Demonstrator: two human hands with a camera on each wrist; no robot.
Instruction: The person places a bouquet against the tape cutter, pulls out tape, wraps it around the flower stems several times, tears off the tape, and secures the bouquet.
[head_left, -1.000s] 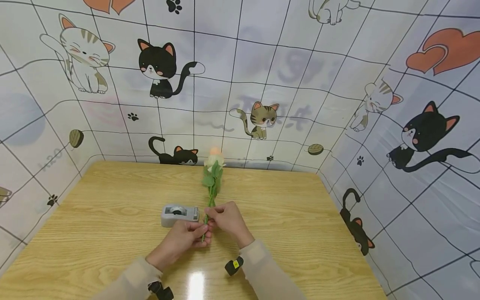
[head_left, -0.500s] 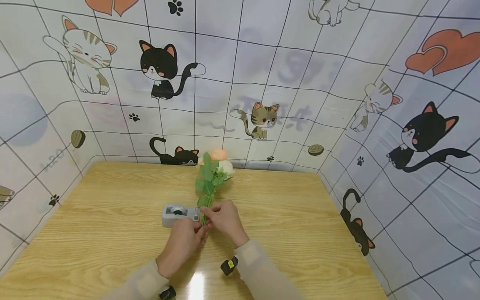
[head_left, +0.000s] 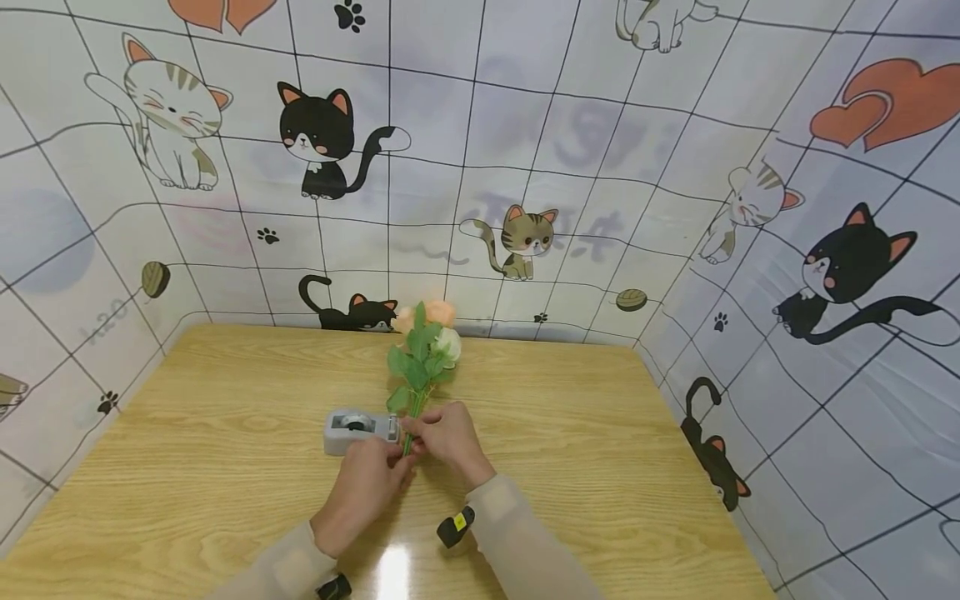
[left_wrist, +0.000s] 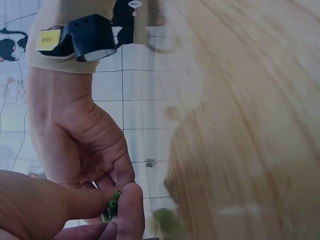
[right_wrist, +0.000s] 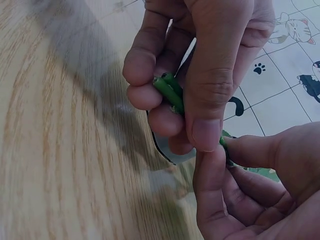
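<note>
A small bunch of flowers (head_left: 420,354), with peach and white blooms and green leaves, points away from me over the table. Its green stems (right_wrist: 169,90) show their cut ends in the right wrist view. Around the lower stems my left hand (head_left: 363,487) curls its fingers and thumb. Just above it, my right hand (head_left: 450,442) pinches the stems between thumb and fingers. Both hands nearly touch. A grey tape dispenser (head_left: 341,440) with a roll in it stands directly left of the stems, close to the left hand.
The wooden table (head_left: 585,450) reaches back to a cloth backdrop (head_left: 570,275) printed with cats and grid lines. The backdrop also rises along the left and right sides. Dark wrist cameras (head_left: 455,527) sit at both sleeves.
The bunch has turned and fanned out, so the peach and white blooms show separately. My left hand has turned, back upward, and covers the stem ends. The tape dispenser stays put.
</note>
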